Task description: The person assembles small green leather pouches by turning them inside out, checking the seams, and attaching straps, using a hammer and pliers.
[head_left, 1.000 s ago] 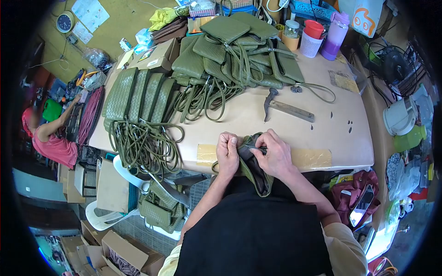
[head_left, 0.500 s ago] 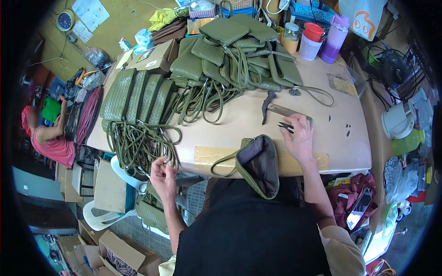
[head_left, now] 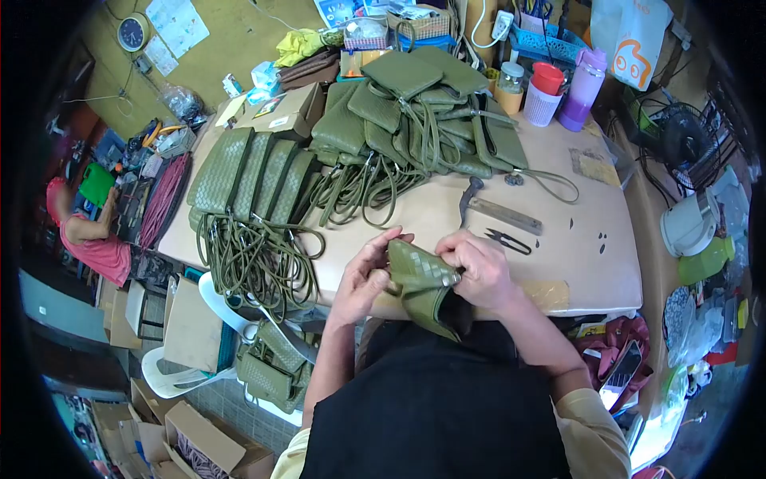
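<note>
Half a second back, left hand [head_left: 363, 279] down off the worktop [head_left: 582, 263] edge by the hanging straps, right hand [head_left: 479, 267] out at the black snips [head_left: 508, 239] beside the hammer; both since brought together at the near edge. Snips let go and left lying on the worktop. Green woven pouch [head_left: 420, 281], earlier lying open with dark lining up, now folded woven side up and gripped from both sides.

No word, brand name or number can be read anywhere. The white bag [head_left: 634, 36], well beyond the hands at the far right of the counter [head_left: 590, 263], carries an orange rounded figure, not legible as lettering. The wall clock [head_left: 131, 33], far up to the left, is too small to read, and so are the printed sheets [head_left: 177, 24] just beside it.
</note>
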Tool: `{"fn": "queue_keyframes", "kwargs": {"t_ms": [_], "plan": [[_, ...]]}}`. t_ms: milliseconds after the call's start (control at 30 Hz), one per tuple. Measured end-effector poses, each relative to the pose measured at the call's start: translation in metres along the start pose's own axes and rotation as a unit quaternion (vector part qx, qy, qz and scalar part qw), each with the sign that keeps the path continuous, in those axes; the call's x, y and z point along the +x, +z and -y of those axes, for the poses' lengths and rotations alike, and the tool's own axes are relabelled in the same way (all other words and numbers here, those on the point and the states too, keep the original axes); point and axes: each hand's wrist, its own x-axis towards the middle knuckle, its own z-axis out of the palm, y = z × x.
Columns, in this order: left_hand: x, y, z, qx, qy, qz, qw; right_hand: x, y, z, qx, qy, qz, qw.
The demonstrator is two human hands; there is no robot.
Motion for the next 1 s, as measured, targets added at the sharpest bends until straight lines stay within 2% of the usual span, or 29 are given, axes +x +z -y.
{"fn": "queue_keyframes", "kwargs": {"t_ms": [33, 100, 233, 267, 333, 367, 400, 467, 500, 567, 600, 633, 700, 733, 767, 833, 867, 900, 967, 1000], "plan": [[0.0, -0.002, 0.005, 0.069, 0.025, -0.022, 0.997, -0.002, -0.001, -0.002, -0.003, -0.004, -0.002, 1.0], [-0.005, -0.013, 0.014, -0.046, -0.043, -0.075, 0.995, -0.007, -0.007, -0.006, -0.057, -0.033, -0.029, 0.997], [-0.011, -0.01, 0.013, -0.104, -0.055, -0.06, 0.991, -0.012, -0.004, -0.009, -0.053, 0.016, 0.001, 0.998], [-0.014, -0.002, 0.007, -0.074, -0.045, -0.066, 0.994, -0.012, -0.004, -0.008, -0.051, 0.015, 0.0, 0.999], [-0.016, 0.007, 0.005, 0.018, -0.008, -0.106, 0.994, -0.012, -0.001, -0.006, 0.026, 0.077, 0.057, 0.995], [-0.017, 0.008, 0.003, 0.021, -0.007, -0.11, 0.994, -0.011, -0.001, -0.005, 0.03, 0.074, 0.059, 0.995], [-0.018, 0.01, 0.0, 0.078, -0.011, -0.134, 0.988, -0.012, -0.003, -0.005, 0.086, 0.15, 0.109, 0.979], [-0.016, 0.018, -0.008, 0.189, -0.006, -0.158, 0.969, -0.013, -0.009, -0.01, 0.205, 0.292, 0.198, 0.913], [-0.014, 0.025, -0.01, 0.259, 0.018, -0.168, 0.951, -0.015, -0.012, -0.015, 0.208, 0.29, 0.201, 0.912], [-0.015, 0.028, -0.005, 0.333, 0.032, -0.165, 0.928, -0.022, -0.017, -0.035, 0.263, 0.318, 0.342, 0.844], [-0.015, 0.028, 0.0, 0.349, 0.043, -0.17, 0.92, -0.024, -0.017, -0.044, 0.265, 0.278, 0.367, 0.847], [-0.015, 0.025, 0.004, 0.35, 0.043, -0.169, 0.92, -0.027, -0.019, -0.048, 0.265, 0.278, 0.366, 0.847], [-0.015, 0.023, 0.008, 0.378, 0.056, -0.195, 0.903, -0.027, -0.023, -0.049, 0.397, 0.484, 0.265, 0.733], [-0.014, 0.024, 0.004, 0.385, 0.057, -0.187, 0.902, -0.026, -0.024, -0.047, 0.427, 0.51, 0.193, 0.722], [-0.011, 0.026, 0.005, 0.385, 0.057, -0.187, 0.902, -0.025, -0.023, -0.043, 0.426, 0.509, 0.192, 0.722], [-0.004, 0.035, 0.011, 0.337, 0.159, -0.23, 0.899, -0.02, -0.016, -0.025, 0.389, 0.432, 0.182, 0.793], [-0.001, 0.037, 0.009, 0.337, 0.158, -0.229, 0.9, -0.014, -0.012, -0.007, 0.284, 0.408, 0.16, 0.853], [0.001, 0.04, 0.005, 0.31, 0.148, -0.226, 0.912, -0.016, -0.007, -0.003, 0.284, 0.409, 0.159, 0.852], [-0.002, 0.038, 0.004, 0.281, 0.135, -0.221, 0.924, -0.02, 0.0, 0.001, 0.156, 0.341, 0.125, 0.918], [-0.007, 0.031, 0.004, 0.224, 0.093, -0.207, 0.948, -0.016, 0.001, 0.009, 0.135, 0.3, 0.088, 0.94]]}}
